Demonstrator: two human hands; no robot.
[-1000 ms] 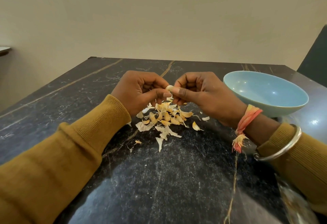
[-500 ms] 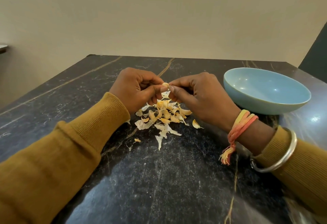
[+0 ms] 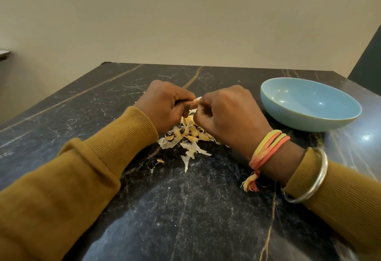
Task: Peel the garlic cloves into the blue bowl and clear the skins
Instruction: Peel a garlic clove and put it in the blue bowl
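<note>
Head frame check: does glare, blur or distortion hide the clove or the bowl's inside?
Head view: wide-angle stretch swells the near sleeves; glare spots dot the blue bowl inside, yet readably empty, and the table beside it; the garlic clove, pinched between left hand and right hand, is tiny, hidden by fingertips.

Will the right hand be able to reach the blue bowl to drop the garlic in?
Probably yes. The right hand, pinching the garlic clove, is just beside the blue bowl, with nothing between them.

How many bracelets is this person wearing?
2, both on the right wrist: a pink-and-yellow thread band by the hand, a silver bangle at the sleeve cuff. The left sleeve could hide more.
</note>
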